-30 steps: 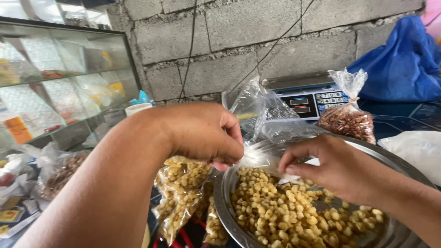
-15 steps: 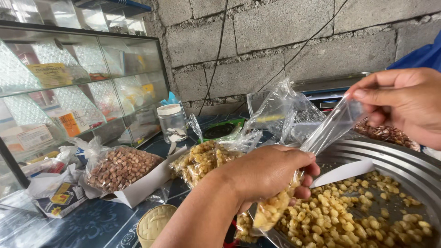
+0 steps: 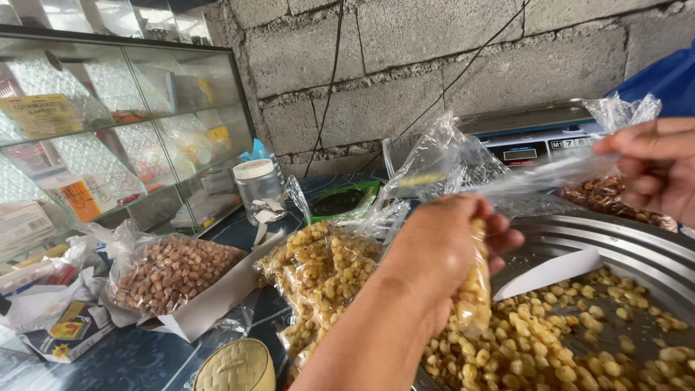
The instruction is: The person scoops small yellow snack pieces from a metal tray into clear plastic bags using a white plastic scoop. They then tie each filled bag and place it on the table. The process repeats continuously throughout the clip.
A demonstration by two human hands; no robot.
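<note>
My left hand [image 3: 443, 250] grips a small clear plastic bag [image 3: 474, 289] packed with yellow corn kernels, held just above a round metal tray [image 3: 579, 232]. The bag's empty neck [image 3: 550, 174] stretches up to the right, where my right hand [image 3: 651, 170] pinches its end. Loose corn kernels [image 3: 565, 340] cover the tray's bottom, and a white card scoop [image 3: 550, 271] lies among them. Several filled corn bags [image 3: 326, 268] are heaped left of the tray.
A bag of brown nuts [image 3: 170, 271] rests on a white box at the left. Another brown nut bag [image 3: 615, 195] sits by a digital scale [image 3: 536, 145]. A lidded plastic jar [image 3: 259, 188], a glass display case [image 3: 108, 130] and empty clear bags [image 3: 441, 159] stand behind.
My left hand has lifted and turned the filled bag more upright. My right hand has dropped lower and further right, pulling the bag's neck out nearly level.
</note>
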